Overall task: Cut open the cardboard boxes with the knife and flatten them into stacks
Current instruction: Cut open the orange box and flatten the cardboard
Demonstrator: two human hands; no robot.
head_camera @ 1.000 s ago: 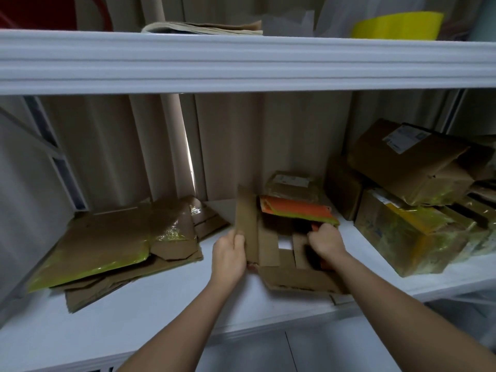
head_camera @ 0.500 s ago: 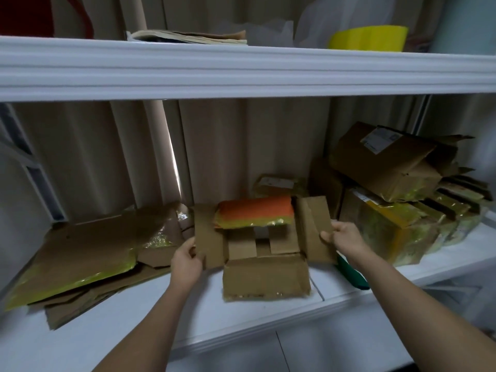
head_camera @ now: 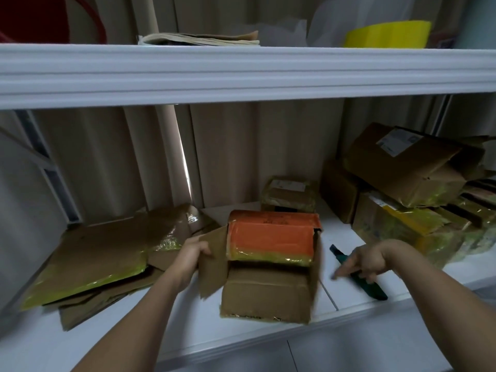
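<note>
Presently, L hand point(head_camera: 192, 260) pinches side flap of half-opened box point(head_camera: 264, 288) just to its right; R hand point(head_camera: 366, 260), fingers loose, holds nothing, hovers over knife point(head_camera: 371, 287). Cardboard prob. light, stiff, tape slick: grip flap edges.

The open box point(head_camera: 268, 267) sits between my left hand point(head_camera: 192, 260) and right hand point(head_camera: 367, 260); flattened cardboard point(head_camera: 107, 253) lies left of my left hand, the knife point(head_camera: 373, 287) under my right.

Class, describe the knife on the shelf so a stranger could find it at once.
Look at the lower white shelf, right of the orange-taped box. Under the right hand lies the knife: dark green, slim, the only thing there that is not cardboard.
</note>
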